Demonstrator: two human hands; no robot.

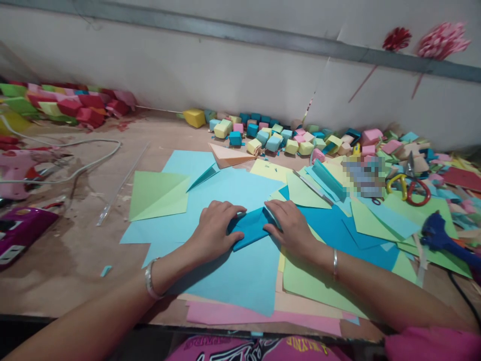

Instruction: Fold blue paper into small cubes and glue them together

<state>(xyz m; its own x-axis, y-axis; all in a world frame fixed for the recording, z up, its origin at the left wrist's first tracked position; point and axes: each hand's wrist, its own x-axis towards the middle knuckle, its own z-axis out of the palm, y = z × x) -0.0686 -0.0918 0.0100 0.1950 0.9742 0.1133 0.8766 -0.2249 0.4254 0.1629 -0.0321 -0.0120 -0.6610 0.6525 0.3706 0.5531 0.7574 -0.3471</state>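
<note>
A folded piece of dark blue paper (251, 226) lies between my hands, above a large light blue sheet (240, 281). My left hand (220, 225) grips its left end, thumb at the front edge and fingers behind. At the other end, my right hand (289, 223) pinches the same paper between thumb and fingers. Left of the hands rests a creased green sheet (160, 195), with a folded teal piece (203, 176) beside it. More dark blue paper (338, 228) spreads out to the right, partly under a green sheet.
Small paper cubes (272, 143) line the wall. On the right are scissors (409, 185), a paper knife (311, 186) and a blue glue gun (439, 235). A pink glue gun (18, 170), its cord, a purple device (26, 233) and a clear glue stick (112, 205) occupy the left.
</note>
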